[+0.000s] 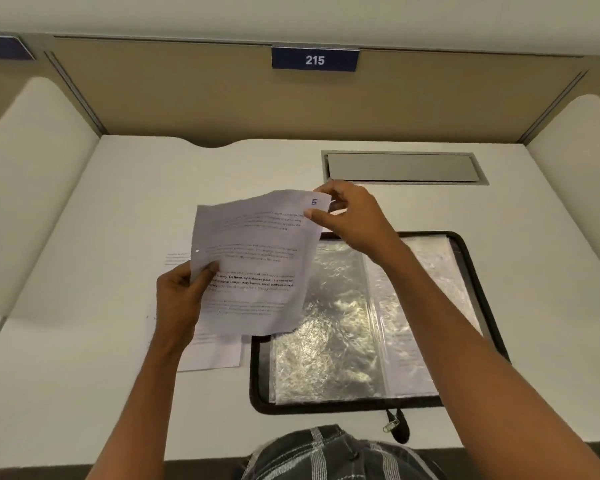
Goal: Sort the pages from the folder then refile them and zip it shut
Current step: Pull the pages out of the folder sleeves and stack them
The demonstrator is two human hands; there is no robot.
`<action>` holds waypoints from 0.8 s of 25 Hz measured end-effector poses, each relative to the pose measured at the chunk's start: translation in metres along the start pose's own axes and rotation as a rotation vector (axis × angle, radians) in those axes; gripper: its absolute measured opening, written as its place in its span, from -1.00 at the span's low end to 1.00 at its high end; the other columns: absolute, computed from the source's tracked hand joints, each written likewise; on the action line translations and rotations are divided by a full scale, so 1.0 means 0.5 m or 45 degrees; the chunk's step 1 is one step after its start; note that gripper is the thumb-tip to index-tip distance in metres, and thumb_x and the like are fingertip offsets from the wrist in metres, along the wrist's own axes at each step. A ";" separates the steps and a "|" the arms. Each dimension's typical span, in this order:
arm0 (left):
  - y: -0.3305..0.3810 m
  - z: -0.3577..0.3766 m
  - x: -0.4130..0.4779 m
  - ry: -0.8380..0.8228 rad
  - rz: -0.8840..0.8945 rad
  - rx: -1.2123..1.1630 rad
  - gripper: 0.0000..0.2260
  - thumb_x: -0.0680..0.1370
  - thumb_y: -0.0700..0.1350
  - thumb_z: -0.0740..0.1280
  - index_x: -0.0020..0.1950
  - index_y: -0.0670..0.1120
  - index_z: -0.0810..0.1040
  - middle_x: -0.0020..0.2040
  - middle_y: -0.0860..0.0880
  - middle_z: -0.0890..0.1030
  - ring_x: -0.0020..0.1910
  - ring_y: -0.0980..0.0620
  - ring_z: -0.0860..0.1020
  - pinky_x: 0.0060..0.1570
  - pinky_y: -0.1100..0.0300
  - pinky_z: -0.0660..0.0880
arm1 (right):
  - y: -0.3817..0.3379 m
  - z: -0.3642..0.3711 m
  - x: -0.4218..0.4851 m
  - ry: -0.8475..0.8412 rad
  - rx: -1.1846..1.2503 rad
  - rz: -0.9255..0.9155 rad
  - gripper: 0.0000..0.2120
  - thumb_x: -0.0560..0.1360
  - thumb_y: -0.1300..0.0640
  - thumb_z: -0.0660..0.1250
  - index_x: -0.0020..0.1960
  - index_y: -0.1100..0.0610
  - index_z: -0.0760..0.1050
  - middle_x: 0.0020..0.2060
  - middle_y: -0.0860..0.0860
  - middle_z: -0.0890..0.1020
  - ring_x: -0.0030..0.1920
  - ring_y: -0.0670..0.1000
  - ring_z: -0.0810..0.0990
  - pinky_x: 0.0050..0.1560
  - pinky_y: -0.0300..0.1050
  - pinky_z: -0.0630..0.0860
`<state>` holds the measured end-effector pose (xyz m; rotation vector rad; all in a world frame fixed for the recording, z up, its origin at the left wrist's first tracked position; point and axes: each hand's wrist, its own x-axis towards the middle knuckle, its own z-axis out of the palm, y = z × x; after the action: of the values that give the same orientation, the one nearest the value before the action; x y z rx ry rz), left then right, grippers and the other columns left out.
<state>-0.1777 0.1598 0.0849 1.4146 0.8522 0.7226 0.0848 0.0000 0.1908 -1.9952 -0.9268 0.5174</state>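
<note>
Clearly the page (257, 261) was light, thin & floppy, held above the desk (84, 375): left hand (181, 299) pinched its lower-left edge, right hand (354, 220) its top-right corner. Prob. safest gripped at opposite edges, gently, since it'd crease; the folder (326, 408) lay open beneath, to the right.

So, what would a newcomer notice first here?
A printed page is held up at the centre, the left hand gripping its lower left edge and the right hand pinching its top right corner. Below it, to the right, an open zip folder with shiny sleeves lies on the desk.
</note>
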 end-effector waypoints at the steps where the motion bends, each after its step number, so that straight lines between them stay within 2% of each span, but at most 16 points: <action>1: -0.002 -0.016 0.003 0.019 -0.019 -0.010 -0.86 0.59 -0.16 0.46 0.06 -0.22 0.71 0.00 -0.14 0.75 -0.07 -0.05 0.72 -0.04 0.08 0.69 | 0.013 0.031 0.001 -0.092 0.155 0.102 -0.58 0.47 -0.09 0.54 0.25 0.03 0.56 0.10 -0.10 0.67 0.04 -0.13 0.66 -0.01 -0.20 0.63; 4: -0.014 -0.060 0.010 0.030 -0.106 -0.011 -0.82 0.59 -0.14 0.46 0.12 -0.21 0.71 0.02 -0.08 0.76 -0.03 -0.05 0.74 -0.08 0.16 0.68 | 0.057 0.131 -0.012 -0.410 0.401 0.341 -0.54 0.50 -0.01 0.54 0.35 0.06 0.54 0.14 -0.06 0.71 0.11 -0.07 0.70 0.10 -0.04 0.66; 7: -0.034 -0.108 0.016 0.048 -0.221 0.031 -0.82 0.59 -0.11 0.48 0.12 -0.18 0.71 0.00 -0.08 0.77 -0.04 -0.07 0.74 -0.12 0.17 0.67 | 0.084 0.234 -0.030 -0.552 0.505 0.481 -0.65 0.54 0.19 0.49 0.31 0.17 0.59 0.12 0.04 0.73 0.07 0.04 0.73 -0.03 -0.10 0.67; 11: -0.071 -0.185 0.031 0.073 -0.381 0.190 -0.86 0.65 -0.12 0.40 0.15 -0.09 0.71 0.00 -0.03 0.76 -0.03 -0.07 0.74 -0.01 0.02 0.63 | 0.094 0.355 -0.039 -0.490 0.454 0.617 -0.70 0.52 0.29 0.49 0.25 0.26 0.61 0.12 0.12 0.72 0.05 0.07 0.73 0.08 0.04 0.69; 13: -0.089 -0.222 0.041 0.079 -0.461 0.313 -0.85 0.66 -0.17 0.35 0.12 -0.04 0.71 -0.01 -0.02 0.75 -0.01 -0.12 0.72 0.05 -0.05 0.62 | 0.092 0.398 -0.041 -0.437 0.391 0.653 -0.78 0.54 0.27 0.47 0.18 0.27 0.62 0.04 0.12 0.72 -0.05 0.03 0.72 -0.03 -0.05 0.70; 15: -0.106 -0.254 0.047 0.105 -0.481 0.420 -0.86 0.64 -0.20 0.37 0.08 -0.02 0.71 -0.02 -0.02 0.74 -0.02 -0.16 0.71 0.05 -0.08 0.62 | 0.084 0.428 -0.048 -0.439 0.349 0.676 -0.87 0.57 0.29 0.43 0.12 0.25 0.61 -0.16 0.04 0.66 -0.21 -0.05 0.62 -0.25 -0.20 0.63; 16: -0.111 -0.267 0.049 0.129 -0.480 0.452 -0.88 0.62 -0.19 0.40 0.06 -0.01 0.71 -0.03 -0.01 0.74 -0.04 -0.17 0.71 0.03 -0.08 0.61 | 0.080 0.441 -0.051 -0.431 0.343 0.691 -0.89 0.57 0.30 0.42 0.10 0.24 0.61 -0.23 0.00 0.60 -0.26 -0.08 0.58 -0.30 -0.21 0.61; 18: -0.116 -0.282 0.052 0.183 -0.469 0.504 -0.92 0.59 -0.16 0.46 -0.01 0.02 0.71 -0.07 0.02 0.73 -0.08 -0.15 0.71 -0.04 -0.03 0.60 | 0.079 0.459 -0.051 -0.370 0.334 0.720 -0.90 0.53 0.32 0.46 -0.04 0.18 0.58 -0.28 -0.01 0.57 -0.29 -0.02 0.59 -0.24 -0.06 0.66; 20: -0.117 -0.285 0.057 0.218 -0.454 0.536 -0.93 0.56 -0.13 0.51 -0.05 0.04 0.70 -0.10 0.05 0.71 -0.11 -0.12 0.70 -0.10 0.03 0.55 | 0.086 0.471 -0.046 -0.280 0.279 0.716 -0.79 0.49 0.32 0.50 -0.17 0.09 0.52 -0.26 0.01 0.59 -0.23 0.06 0.64 -0.08 0.13 0.70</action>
<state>-0.2873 0.2568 0.0293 1.5222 1.4112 0.4063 -0.0646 0.0913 0.0258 -2.0094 -0.3935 1.1179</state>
